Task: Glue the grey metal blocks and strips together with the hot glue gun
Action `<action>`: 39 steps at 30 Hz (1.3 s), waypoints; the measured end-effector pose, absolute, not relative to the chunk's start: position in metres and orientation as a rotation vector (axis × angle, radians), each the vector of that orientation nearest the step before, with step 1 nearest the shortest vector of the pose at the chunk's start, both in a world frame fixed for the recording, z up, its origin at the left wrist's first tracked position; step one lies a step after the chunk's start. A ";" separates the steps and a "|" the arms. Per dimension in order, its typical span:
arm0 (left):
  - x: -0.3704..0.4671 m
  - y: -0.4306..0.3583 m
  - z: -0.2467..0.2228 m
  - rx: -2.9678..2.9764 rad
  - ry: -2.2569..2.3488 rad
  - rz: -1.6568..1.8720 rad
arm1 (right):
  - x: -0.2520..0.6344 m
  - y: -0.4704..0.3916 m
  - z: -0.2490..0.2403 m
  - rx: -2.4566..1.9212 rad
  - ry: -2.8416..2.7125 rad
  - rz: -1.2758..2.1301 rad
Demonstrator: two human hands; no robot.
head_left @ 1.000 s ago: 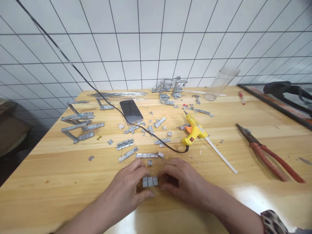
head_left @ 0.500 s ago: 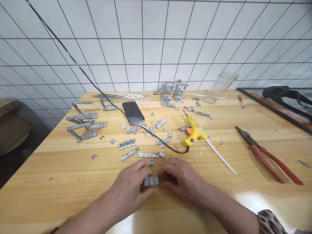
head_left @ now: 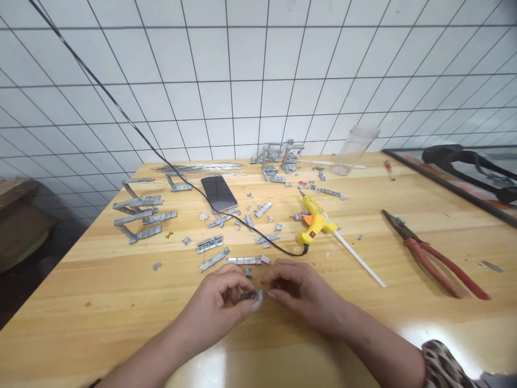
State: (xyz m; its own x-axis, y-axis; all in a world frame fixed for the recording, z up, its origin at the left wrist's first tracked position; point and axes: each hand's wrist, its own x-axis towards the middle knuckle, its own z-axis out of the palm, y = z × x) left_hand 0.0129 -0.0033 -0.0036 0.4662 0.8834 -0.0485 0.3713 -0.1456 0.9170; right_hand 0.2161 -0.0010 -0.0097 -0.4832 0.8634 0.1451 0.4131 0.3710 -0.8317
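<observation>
A small grey block piece point(head_left: 251, 295) is pinched between the thumb and fingers of my left hand point(head_left: 222, 296), low over the wooden table point(head_left: 100, 302). Its right end sticks out toward my right hand point(head_left: 301, 288). The fingers of my right hand are curled, with thumb and forefinger apart beside that end, and nothing shows between them. Just beyond my hands lie a row of grey blocks point(head_left: 244, 261) and a small grey square point(head_left: 248, 272).
A yellow glue gun point(head_left: 317, 221) with a black cable lies right of centre, red-handled pliers point(head_left: 432, 258) farther right. A phone point(head_left: 218, 194), grey frames point(head_left: 139, 215), scattered grey pieces and a clear cup point(head_left: 356, 150) are farther back.
The grey piece has turned in my left hand, so its blocky top face no longer shows. My right thumb and forefinger have parted beside it. The camera view has tilted slightly up.
</observation>
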 end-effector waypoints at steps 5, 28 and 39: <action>0.009 -0.003 -0.001 1.159 0.935 0.530 | 0.217 -0.005 -0.001 -0.948 -1.859 1.099; 0.012 -0.008 -0.006 0.917 0.748 0.556 | 0.214 -0.010 -0.002 -0.872 -1.690 1.369; 0.012 -0.007 -0.004 1.042 0.878 0.569 | 0.213 -0.011 -0.002 -0.930 -1.709 1.380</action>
